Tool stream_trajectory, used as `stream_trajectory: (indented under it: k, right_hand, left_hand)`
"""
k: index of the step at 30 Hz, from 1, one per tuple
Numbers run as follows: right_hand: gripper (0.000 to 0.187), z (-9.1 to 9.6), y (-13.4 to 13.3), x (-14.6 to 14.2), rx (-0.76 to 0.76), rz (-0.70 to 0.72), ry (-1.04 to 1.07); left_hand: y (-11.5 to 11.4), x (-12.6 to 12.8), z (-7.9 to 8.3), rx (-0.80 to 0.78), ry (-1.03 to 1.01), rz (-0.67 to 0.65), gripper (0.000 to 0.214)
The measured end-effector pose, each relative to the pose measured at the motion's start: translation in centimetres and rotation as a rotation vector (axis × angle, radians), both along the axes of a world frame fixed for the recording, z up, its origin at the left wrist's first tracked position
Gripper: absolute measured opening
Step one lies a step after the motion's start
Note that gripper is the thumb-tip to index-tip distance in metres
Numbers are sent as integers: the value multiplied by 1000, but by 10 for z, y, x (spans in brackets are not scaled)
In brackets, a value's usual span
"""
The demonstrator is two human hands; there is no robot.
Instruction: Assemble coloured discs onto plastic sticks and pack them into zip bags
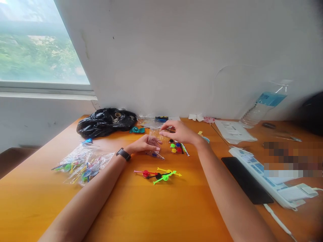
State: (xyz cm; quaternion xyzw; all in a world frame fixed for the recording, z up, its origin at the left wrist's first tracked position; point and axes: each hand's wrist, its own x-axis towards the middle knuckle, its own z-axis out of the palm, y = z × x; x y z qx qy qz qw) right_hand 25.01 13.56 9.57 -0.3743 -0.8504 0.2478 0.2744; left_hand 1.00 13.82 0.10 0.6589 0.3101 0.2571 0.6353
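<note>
A clear plastic bag (pixel 154 135) is held up between my hands at the middle of the table. My left hand (pixel 145 144), with a dark band on its wrist, is closed around its lower left side. The fingertips of my right hand (pixel 178 131) pinch its upper right edge. Below the bag lies a small blue piece with a pale arrow (pixel 159 155). Loose coloured discs (pixel 174 146) and arrow sticks (pixel 186 150) lie under my right hand. Nearer to me, several arrow spinners in red, black, yellow and green (pixel 165 177) form a cluster.
Filled clear bags of coloured parts (pixel 87 164) lie left, before a black plastic bag (pixel 104 122). At right are a black phone (pixel 246 179), a white power strip (pixel 262 174) with cables, a paper sheet (pixel 234 131) and a tilted plastic bottle (pixel 262 106). A wall bounds the back.
</note>
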Motion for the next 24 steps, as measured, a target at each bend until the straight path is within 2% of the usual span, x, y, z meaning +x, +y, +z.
stream_trajectory:
  k: [5, 10, 14, 19, 24]
  right_hand:
    - [25, -9, 4, -3, 83, -32, 85]
    - [31, -23, 12, -9, -23, -2, 175]
    - [30, -31, 19, -14, -27, -59, 258]
    - [27, -38, 24, -15, -133, -132, 348]
    - [32, -40, 25, -13, -168, -92, 310]
  left_hand:
    - [0, 0, -2, -44, 22, -30, 55]
    - [1, 2, -3, -20, 10, -58, 54]
    - [1, 1, -3, -15, 22, -71, 55]
    - [-1, 1, 1, -37, 16, -109, 56]
    - [0, 0, 0, -43, 10, -110, 54]
